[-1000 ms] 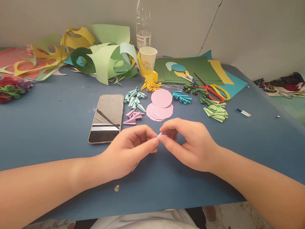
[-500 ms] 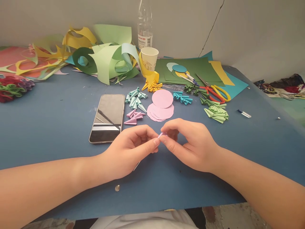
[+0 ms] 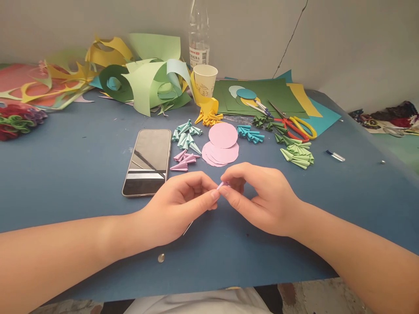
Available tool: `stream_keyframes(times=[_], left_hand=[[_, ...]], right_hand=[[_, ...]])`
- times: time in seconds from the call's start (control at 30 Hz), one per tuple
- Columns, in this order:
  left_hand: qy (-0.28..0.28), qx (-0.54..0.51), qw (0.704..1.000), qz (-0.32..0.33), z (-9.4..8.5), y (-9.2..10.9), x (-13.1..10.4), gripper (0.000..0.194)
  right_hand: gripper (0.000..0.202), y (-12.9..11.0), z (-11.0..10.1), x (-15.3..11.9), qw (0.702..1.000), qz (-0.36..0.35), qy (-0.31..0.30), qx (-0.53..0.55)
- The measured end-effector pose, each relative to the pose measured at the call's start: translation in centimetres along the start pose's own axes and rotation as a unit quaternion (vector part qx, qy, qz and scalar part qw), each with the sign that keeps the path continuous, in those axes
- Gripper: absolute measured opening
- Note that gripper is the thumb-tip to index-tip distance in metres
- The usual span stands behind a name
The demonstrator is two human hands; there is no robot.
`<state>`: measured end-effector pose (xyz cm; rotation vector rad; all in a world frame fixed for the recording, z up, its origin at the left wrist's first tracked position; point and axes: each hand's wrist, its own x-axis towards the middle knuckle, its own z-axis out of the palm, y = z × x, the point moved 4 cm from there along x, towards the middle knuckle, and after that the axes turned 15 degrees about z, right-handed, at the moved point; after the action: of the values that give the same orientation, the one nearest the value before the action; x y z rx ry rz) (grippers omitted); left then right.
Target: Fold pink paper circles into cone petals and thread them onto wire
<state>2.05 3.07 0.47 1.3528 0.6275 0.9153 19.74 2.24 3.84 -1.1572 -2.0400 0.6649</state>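
Between my two hands is a small rolled piece of lilac paper [image 3: 223,185], mostly hidden by the fingers. My left hand [image 3: 183,205] pinches its left end between thumb and forefinger. On the other end, the thumb and forefinger of my right hand [image 3: 265,198] are closed. Just beyond the hands lie several pink paper circles [image 3: 223,135], partly overlapping. Small lilac paper cones [image 3: 183,161] sit to their left, with pale mint cones [image 3: 187,134] behind. Blue cones [image 3: 250,134] are right of the circles. A thin pale edge of something shows under my left hand.
A phone [image 3: 148,163] lies left of the cones. Green cones [image 3: 297,155], scissors [image 3: 294,126] and a pen cap [image 3: 335,155] are at the right. Paper scraps [image 3: 144,83], a paper cup [image 3: 205,78], a plastic bottle [image 3: 199,39] and green sheets [image 3: 278,93] stand or lie along the wall.
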Motion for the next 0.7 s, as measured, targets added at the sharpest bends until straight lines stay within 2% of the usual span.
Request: stream_keyframes(times=[0.7], left_hand=[[-0.003, 0.001, 1.000, 0.004, 0.03, -0.08, 0.08, 0.019]], right_hand=[[0.005, -0.03, -0.09, 0.07, 1.000, 0.000, -0.004, -0.005]])
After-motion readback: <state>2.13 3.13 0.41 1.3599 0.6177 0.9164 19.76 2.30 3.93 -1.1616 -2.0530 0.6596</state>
